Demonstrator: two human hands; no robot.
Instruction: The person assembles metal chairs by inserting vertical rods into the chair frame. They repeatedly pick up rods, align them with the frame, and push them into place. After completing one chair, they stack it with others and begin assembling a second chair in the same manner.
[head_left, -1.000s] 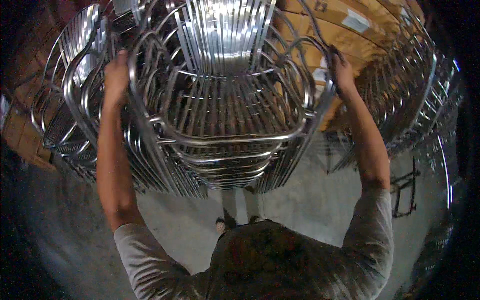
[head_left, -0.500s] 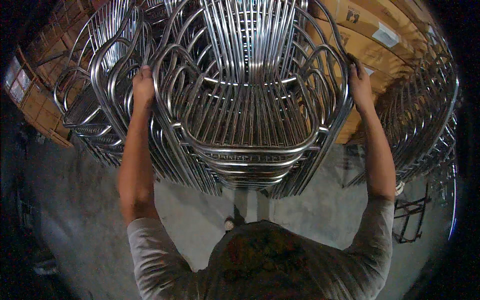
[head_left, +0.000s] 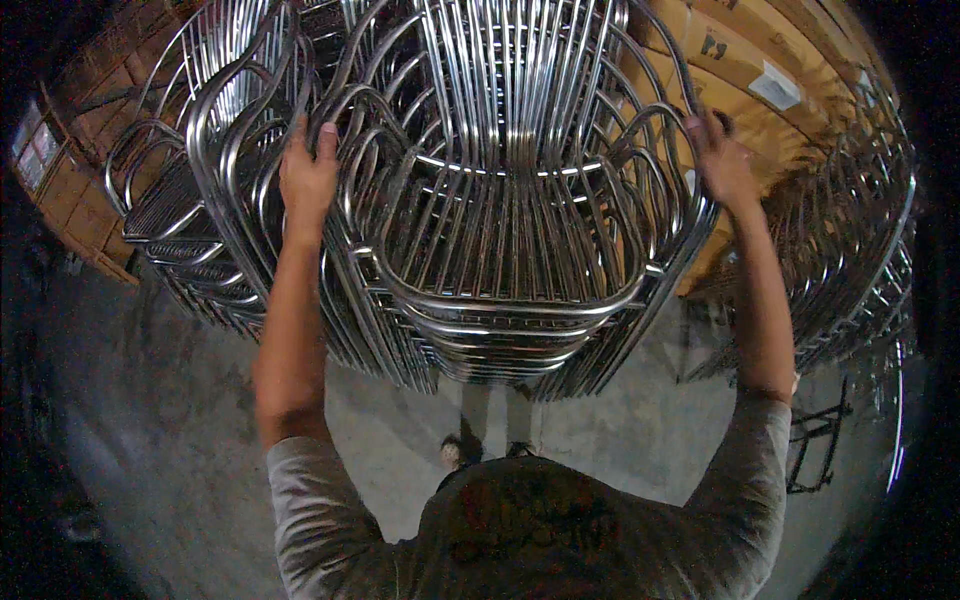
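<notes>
In front of me stands a stack of shiny tubular metal chairs [head_left: 510, 310], nested together, with slatted seats and backs and curved arms. My left hand [head_left: 310, 180] is at the left side frame of the upper chair, its thumb and fingertips pointing up around the tubing. On the other side, my right hand [head_left: 728, 170] closes over the right side tube, just below the curve of the armrest. Both forearms reach forward, one along each side of the stack. Parts of the fingers are hidden behind the tubing.
A second stack of metal chairs [head_left: 215, 150] stands close on the left. Cardboard boxes [head_left: 735, 70] are piled behind on the right, beside more stacked metal frames [head_left: 850, 220]. A small dark frame [head_left: 820, 440] lies on the concrete floor [head_left: 390, 440].
Both hands have shifted slightly to the right and lower in the picture. The chair stack appears a little further right, and more of my feet shows below it.
</notes>
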